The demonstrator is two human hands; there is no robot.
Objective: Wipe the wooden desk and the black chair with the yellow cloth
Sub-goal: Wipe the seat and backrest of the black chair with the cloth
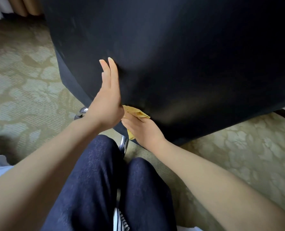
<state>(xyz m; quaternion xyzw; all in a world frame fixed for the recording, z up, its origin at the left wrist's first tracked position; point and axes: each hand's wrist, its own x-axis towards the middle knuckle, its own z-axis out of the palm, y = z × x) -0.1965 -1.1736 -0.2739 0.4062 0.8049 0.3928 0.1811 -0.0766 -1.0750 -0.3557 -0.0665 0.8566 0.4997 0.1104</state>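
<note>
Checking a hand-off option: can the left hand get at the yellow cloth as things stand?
Probably yes. The left hand rests flat on the black chair, right beside the yellow cloth that the right hand holds at the chair's lower edge; nothing shows between them.

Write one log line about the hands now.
step: wipe black chair | left hand: flat on chair | right hand: grips yellow cloth at lower edge

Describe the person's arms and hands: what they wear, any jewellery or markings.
Both forearms are bare as far as the frame shows: no sleeves, gloves, watch or bracelet. The left hand has slim fingers with longish nails and no ring. The right hand shows no ring either, though its fingers are mostly hidden.
</note>
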